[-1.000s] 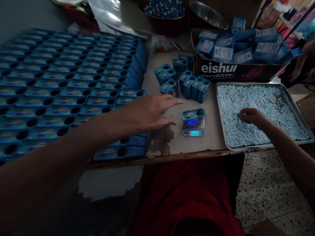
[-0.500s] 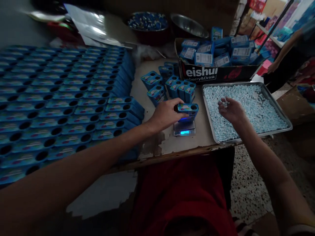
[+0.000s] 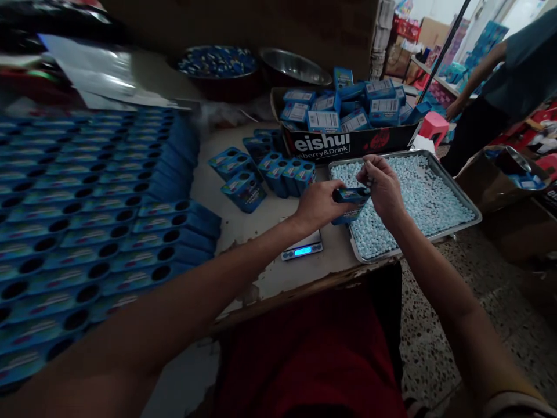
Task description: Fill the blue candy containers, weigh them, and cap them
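Observation:
My left hand (image 3: 321,204) is wrapped round a small blue box (image 3: 351,204), held tilted at the near left edge of the metal tray (image 3: 435,233). Over the hole in the box's top, my right hand (image 3: 379,179) pinches some pale blue and white pellets (image 3: 369,184). Many more pellets (image 3: 418,197) are spread across the tray. A small digital scale (image 3: 302,251) with a lit blue display lies left of the tray, with no box on it. Several upright blue boxes (image 3: 282,174) with holes in their tops stand behind the scale.
Rows of blue boxes (image 3: 104,232) fill the left side. Behind the tray is a black carton (image 3: 319,145) heaped with blue boxes. A bowl of blue pieces (image 3: 217,64) and a metal bowl (image 3: 296,67) sit at the back. A person (image 3: 505,75) stands at the right.
My left hand has lifted the box off the scale and moved it right to the tray. My right hand has come from over the pellets to the box's top. The view has shifted right.

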A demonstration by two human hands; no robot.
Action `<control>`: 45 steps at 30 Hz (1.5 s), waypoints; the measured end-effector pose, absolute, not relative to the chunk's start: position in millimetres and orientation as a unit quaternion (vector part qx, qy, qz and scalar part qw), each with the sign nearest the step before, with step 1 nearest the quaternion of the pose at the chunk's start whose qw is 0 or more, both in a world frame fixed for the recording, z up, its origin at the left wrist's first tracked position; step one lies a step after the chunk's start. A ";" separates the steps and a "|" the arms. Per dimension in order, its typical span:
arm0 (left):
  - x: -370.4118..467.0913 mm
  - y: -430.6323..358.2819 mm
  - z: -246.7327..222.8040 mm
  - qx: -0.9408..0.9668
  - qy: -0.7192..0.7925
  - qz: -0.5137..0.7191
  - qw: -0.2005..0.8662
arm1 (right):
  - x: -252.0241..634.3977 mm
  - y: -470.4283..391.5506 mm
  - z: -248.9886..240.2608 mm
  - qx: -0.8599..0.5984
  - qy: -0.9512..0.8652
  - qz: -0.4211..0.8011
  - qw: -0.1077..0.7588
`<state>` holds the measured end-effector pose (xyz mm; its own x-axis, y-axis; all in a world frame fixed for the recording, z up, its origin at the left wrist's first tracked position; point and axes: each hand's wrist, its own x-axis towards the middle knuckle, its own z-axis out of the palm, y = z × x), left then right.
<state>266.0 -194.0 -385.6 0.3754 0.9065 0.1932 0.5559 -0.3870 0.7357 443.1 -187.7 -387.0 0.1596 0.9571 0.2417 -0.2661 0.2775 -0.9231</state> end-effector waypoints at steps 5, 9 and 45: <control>276.4 -187.9 -386.8 0.773 0.477 0.302 0.290 | 450.9 -187.2 -390.6 -0.364 -0.449 0.464 0.671; 281.0 -185.9 -388.5 0.772 0.467 0.305 0.304 | 459.0 -176.3 -392.4 -0.370 -0.386 0.493 0.686; 91.6 -304.9 -380.4 0.692 0.587 0.379 0.179 | 548.0 -194.4 -424.2 -0.682 -0.560 0.319 0.346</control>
